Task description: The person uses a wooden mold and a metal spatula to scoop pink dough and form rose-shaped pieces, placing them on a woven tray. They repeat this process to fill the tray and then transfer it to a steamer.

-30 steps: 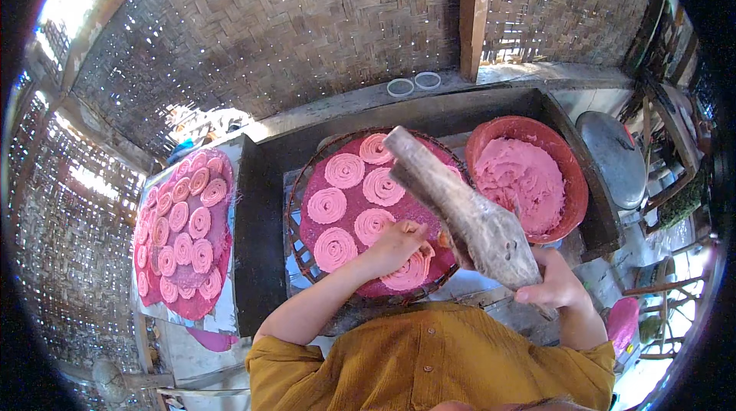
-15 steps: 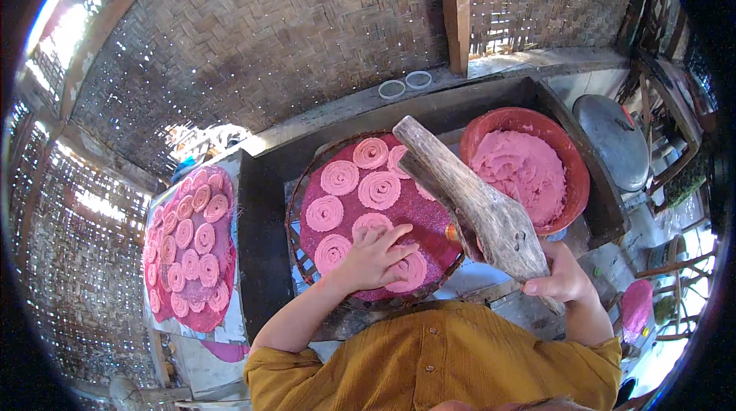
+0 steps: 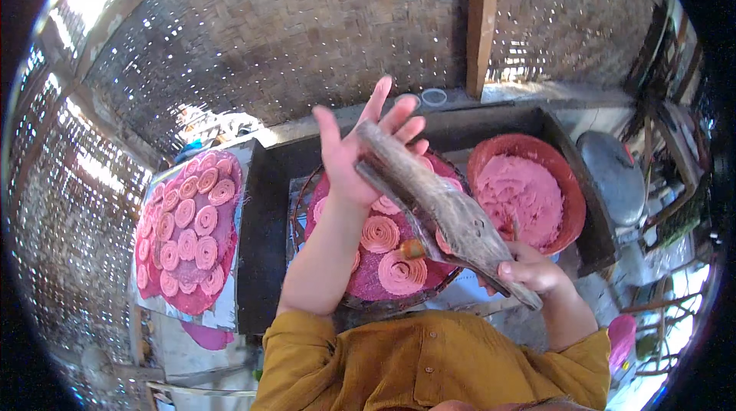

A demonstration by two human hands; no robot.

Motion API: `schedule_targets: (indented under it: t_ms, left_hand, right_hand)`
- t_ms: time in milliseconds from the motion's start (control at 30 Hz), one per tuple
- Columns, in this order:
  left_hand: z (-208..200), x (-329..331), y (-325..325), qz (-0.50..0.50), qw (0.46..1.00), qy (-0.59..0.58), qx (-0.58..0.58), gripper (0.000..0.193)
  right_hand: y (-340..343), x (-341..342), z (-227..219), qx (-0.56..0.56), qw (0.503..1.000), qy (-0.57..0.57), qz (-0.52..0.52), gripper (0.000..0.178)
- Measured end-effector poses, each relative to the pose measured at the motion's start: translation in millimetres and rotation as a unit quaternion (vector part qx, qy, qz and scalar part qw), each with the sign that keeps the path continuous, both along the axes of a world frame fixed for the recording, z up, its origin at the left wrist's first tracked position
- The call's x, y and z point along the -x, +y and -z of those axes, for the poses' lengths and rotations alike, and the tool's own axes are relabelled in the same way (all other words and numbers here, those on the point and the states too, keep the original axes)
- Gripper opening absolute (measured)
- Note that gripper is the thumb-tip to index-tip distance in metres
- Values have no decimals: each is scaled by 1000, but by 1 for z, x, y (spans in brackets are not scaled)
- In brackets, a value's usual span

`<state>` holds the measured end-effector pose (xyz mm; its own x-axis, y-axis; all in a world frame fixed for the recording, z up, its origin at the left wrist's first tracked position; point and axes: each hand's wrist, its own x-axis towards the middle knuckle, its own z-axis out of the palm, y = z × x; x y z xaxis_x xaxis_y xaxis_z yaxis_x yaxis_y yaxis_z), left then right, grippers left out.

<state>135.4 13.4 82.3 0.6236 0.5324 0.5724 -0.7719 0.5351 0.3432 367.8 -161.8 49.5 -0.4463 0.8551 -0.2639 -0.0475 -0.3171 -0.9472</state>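
Observation:
My right hand (image 3: pixel 537 271) is closed round the near end of a weathered wooden hand press (image 3: pixel 452 215), which has two long pieces lying one over the other. The press slants up to the left above the round tray. A short orange-brown cylinder (image 3: pixel 412 248) sticks out at its left side. My left hand (image 3: pixel 368 146) is raised by the far end of the press, fingers spread and palm showing; whether the palm touches the wood I cannot tell. Below, pink dough coils (image 3: pixel 402 273) lie on magenta netting in the round woven tray (image 3: pixel 305 185), partly hidden by my forearm and the press.
A red basin (image 3: pixel 571 181) of pink dough stands at the right inside a dark wooden trough (image 3: pixel 257 258). More coils lie on a netted board (image 3: pixel 186 235) at the left. A grey lidded pot (image 3: pixel 609 177) sits far right. A woven wall (image 3: pixel 307 35) rises behind.
My left hand has lifted off the coils on the tray and moved up to the far end of the press. The press has shifted left and tilted lower in my right hand.

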Motion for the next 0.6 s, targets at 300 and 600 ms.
schedule_targets:
  t_ms: [300, 600]
  left_hand:
    - [51, -37, 42, -161, 977, 39, 136, 66]
    - [104, -22, 54, -190, 964, 13, 183, 60]
  right_hand:
    - [50, -20, -12, 63, 981, -180, -23, 48]
    - [73, -13, 20, 43, 958, -282, -41, 55]
